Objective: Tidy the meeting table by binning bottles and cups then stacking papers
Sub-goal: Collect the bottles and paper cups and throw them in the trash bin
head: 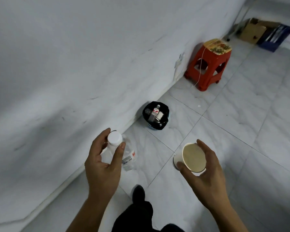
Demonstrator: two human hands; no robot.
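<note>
A white wall (57,64), scuffed with small dark marks, fills the left half and meets the floor (241,123) along a slanting line. Near and left of centre, the left hand (104,164) grips a clear plastic bottle (127,156) just under its white cap (114,138), thumb and fingers clamped round the neck. Farther off at centre, a small bin (156,117) with a black liner stands against the wall, with bottles already inside; bare floor lies between it and the hands. Below, a dark trouser leg and shoe (138,192) point toward it. Near right, the right hand (206,178) holds a white paper cup (193,158), fingers curled round its rim, the mouth facing the camera. Far right, a red plastic stool (209,64) stands by the wall with a thin cord hanging over it; beyond lie a cardboard box (253,30) and a blue folder (274,37). The floor is pale marbled tile.
</note>
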